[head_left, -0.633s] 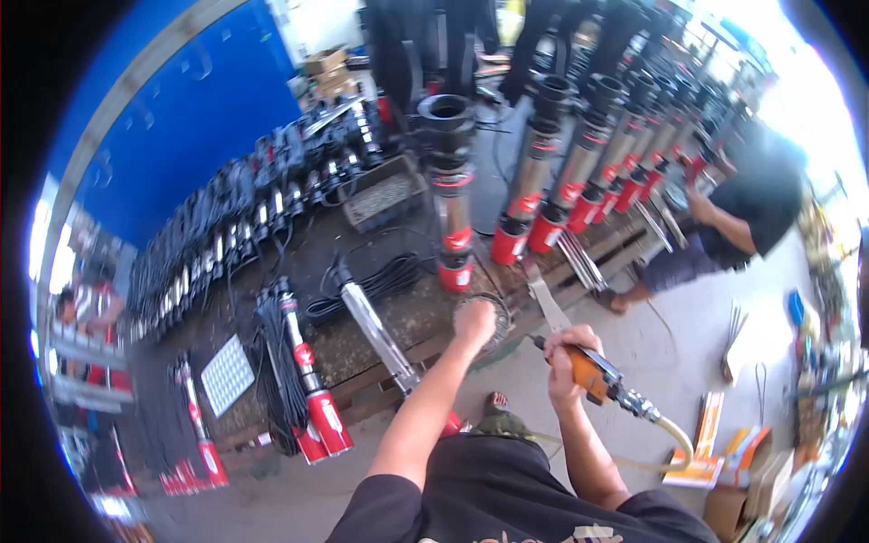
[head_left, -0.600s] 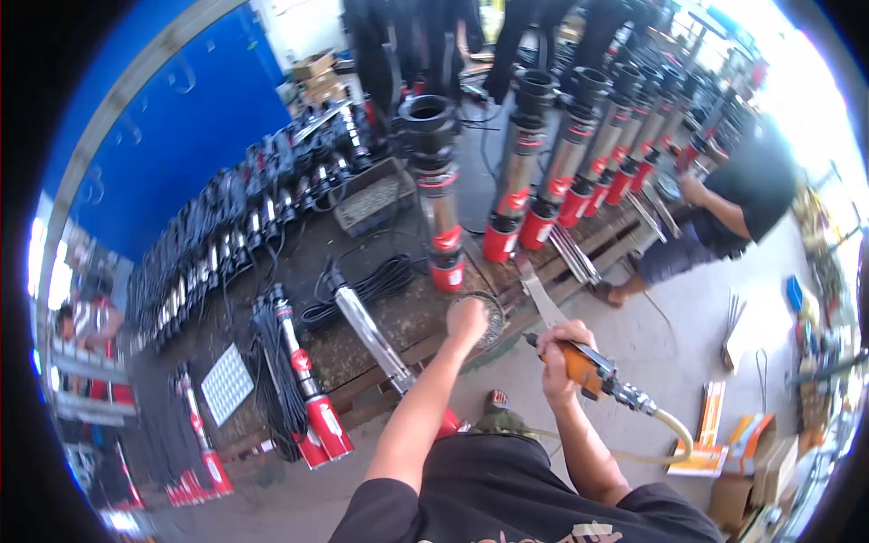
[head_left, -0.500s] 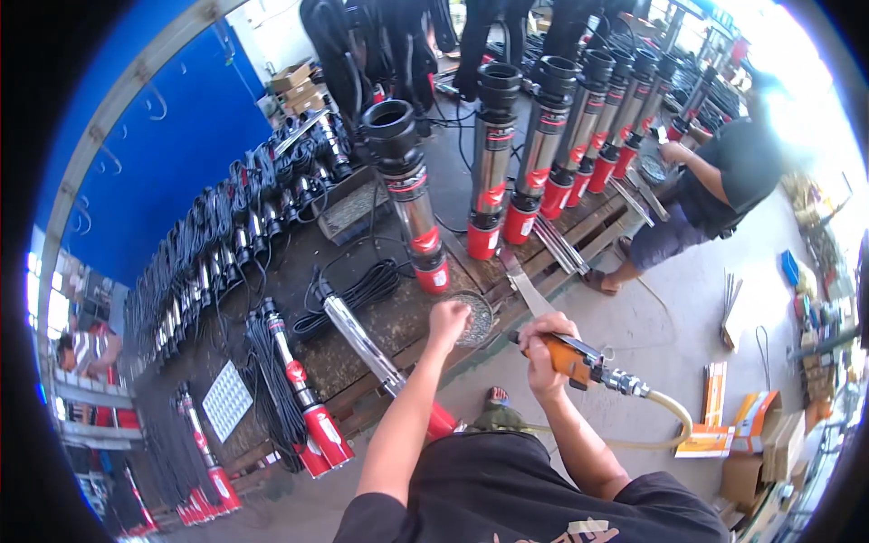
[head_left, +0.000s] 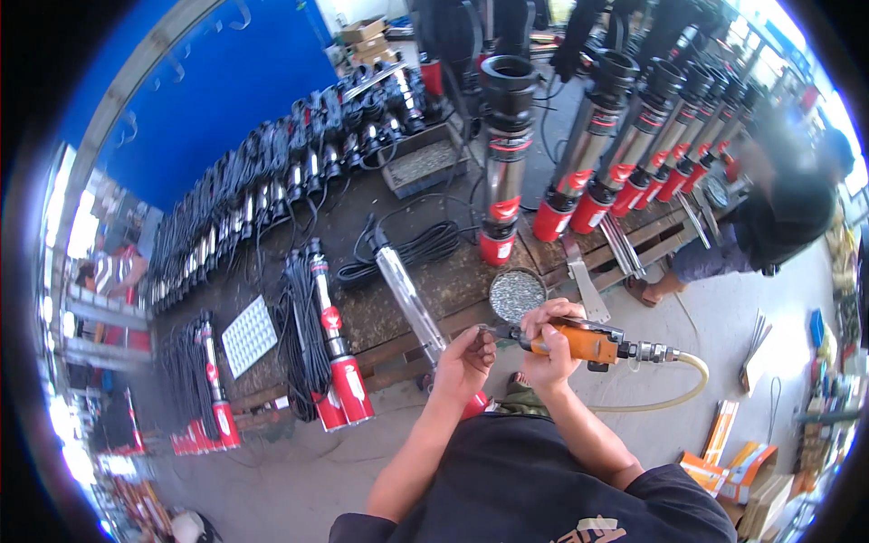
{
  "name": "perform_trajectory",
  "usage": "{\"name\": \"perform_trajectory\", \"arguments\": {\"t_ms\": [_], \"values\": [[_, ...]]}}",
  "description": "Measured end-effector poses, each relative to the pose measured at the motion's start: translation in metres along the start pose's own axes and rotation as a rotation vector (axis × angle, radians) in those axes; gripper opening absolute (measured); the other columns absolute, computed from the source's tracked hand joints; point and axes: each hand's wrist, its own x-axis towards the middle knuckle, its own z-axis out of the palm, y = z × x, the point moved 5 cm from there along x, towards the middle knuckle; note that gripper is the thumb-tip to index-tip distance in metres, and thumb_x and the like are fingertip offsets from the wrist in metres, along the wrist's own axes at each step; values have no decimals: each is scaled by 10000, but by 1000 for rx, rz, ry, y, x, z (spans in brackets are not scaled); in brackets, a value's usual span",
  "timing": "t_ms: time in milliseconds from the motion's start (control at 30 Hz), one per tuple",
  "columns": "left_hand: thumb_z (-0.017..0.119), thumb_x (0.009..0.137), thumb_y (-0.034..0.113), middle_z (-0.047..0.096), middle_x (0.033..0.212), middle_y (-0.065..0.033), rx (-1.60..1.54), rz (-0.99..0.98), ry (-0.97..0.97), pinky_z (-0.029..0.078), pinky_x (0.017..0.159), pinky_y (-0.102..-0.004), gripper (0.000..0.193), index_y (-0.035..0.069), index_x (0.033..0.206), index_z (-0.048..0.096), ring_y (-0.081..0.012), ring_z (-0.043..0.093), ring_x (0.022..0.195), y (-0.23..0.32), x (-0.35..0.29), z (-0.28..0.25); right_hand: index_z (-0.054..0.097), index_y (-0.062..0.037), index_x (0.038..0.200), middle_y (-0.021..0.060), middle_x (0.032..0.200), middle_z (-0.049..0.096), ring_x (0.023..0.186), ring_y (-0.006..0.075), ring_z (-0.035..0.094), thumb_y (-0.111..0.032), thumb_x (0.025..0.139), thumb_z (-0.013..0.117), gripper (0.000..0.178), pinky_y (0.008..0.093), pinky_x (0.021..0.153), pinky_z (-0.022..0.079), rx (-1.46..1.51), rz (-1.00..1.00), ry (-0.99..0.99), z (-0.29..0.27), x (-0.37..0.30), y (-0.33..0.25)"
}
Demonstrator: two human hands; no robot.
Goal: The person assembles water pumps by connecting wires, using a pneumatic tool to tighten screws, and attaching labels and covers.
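Note:
My right hand (head_left: 552,348) is closed around an orange air screwdriver (head_left: 588,342), with a pale hose (head_left: 702,385) running from its back end. My left hand (head_left: 465,364) is at the tool's front tip, fingers pinched; whatever they hold is too small to make out. Just beyond both hands is a round bowl (head_left: 518,291) full of small metal pieces. A silver tubular pump (head_left: 409,300) lies tilted over the bench edge beside my left hand, its red end partly behind my forearm. Behind the bowl a pump with a black top (head_left: 504,167) stands upright.
More upright pumps (head_left: 593,136) line the bench's right side. Coiled black cable (head_left: 425,246), a metal parts tray (head_left: 425,163) and a white dimpled tray (head_left: 249,337) lie on the bench (head_left: 362,317). A co-worker (head_left: 787,208) stands at right; opened cartons (head_left: 747,471) are on the floor.
My left hand has come away from the bowl to the air screwdriver's tip. The screwdriver has turned closer to level. The whole view has shifted, so the bench appears further right.

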Motion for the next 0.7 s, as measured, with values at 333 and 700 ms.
{"name": "perform_trajectory", "arguments": {"t_ms": [333, 700], "values": [[644, 974, 181, 712, 893, -91, -38, 78, 110, 517, 635, -272, 201, -3, 1044, 682, -171, 666, 725, 13, -30, -52, 511, -45, 1026, 108, 904, 522, 681, 187, 531, -106, 825, 588, 223, 352, 647, 455, -80, 140, -198, 18, -30, 45], [541, 962, 48, 406, 681, 32, -243, 0, 430, 253, 418, -198, 94, -27, 1000, 584, -70, 346, 520, 40, -3, -121, 487, -39, 1048, 120, 960, 551, 798, 181, 573, 31, 855, 520, 208, 341, 745, 497, -407, 337, -446, 0, -64, 160]]}}
